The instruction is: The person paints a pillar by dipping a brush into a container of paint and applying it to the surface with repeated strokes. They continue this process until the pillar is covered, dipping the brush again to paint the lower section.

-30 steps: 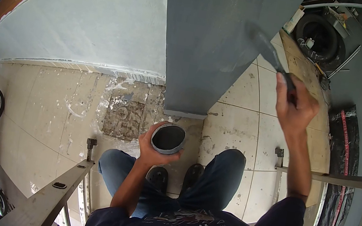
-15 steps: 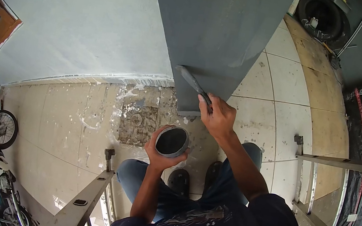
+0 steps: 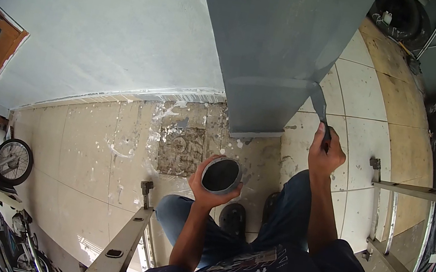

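Tiled floor [image 3: 87, 148] below, grey pillar [image 3: 269, 46] ahead | right hand [image 3: 325, 152] clamped on brush [image 3: 320, 104], bristles at pillar's right edge | left hand [image 3: 207, 195] gripping cup [image 3: 221, 175], left of brush | likely best: light strokes along edge, cup level

The paint pot [image 3: 221, 175] sits in the left hand [image 3: 207, 192], just before the column's [image 3: 274, 47] foot; the brush [image 3: 320, 104], in the right hand [image 3: 325, 155], touches the column's right edge; a floor drain [image 3: 180, 144] lies left of the pot; ladder rails [image 3: 119, 247] stand at either side; a bicycle wheel [image 3: 14, 161] stands far left.
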The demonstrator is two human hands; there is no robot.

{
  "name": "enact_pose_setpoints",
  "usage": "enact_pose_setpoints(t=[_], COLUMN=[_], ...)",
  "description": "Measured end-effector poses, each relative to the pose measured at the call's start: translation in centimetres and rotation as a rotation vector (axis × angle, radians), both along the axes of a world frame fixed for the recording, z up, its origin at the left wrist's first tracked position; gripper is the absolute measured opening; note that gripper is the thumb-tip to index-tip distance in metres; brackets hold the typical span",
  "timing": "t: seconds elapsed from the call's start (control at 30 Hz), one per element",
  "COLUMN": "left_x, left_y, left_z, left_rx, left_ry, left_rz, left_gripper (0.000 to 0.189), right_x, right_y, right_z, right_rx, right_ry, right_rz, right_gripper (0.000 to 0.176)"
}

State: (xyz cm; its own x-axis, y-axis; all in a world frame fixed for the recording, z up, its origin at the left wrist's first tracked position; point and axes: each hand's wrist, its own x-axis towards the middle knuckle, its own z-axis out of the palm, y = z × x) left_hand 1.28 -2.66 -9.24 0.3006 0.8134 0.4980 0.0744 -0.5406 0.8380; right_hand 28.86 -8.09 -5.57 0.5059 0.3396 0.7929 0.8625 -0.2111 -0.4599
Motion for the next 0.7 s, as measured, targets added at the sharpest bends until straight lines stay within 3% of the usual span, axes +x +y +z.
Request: enact_pose_setpoints(t=[0.07, 0.27, 0.47, 0.57, 0.7], left_x=[-0.3, -0.6, -0.4, -0.5, -0.8], left_y=[-0.2, -0.5, -0.8, -0.7, -0.8], left_z=[-0.6, -0.3, 0.3, 0.4, 0.3], left_rx=[-0.012, 0.011, 0.007, 0.054, 0.038], left_ry=[-0.027, 0.015, -0.028, -0.027, -0.041], left_rz=[0.001, 0.018, -0.005, 0.006, 0.004], left_gripper=[0.082, 0.083, 0.083, 0.083, 0.084], right_x=[-1.3, -8.3, -8.3, -5.5, -0.1], right_y=[-0.2, 4.1, 7.1, 4.8, 1.1], right_z=[-0.2, 1.1, 1.1, 1.2, 1.9], right_rx=[0.027, 0.113, 0.064, 0.027, -0.065], right_ry=[0.068, 0.002, -0.024, -0.013, -0.188], right_rz=[-0.015, 0.42, 0.351, 0.239, 0.093], right_gripper=[0.015, 0.02, 0.021, 0.021, 0.021])
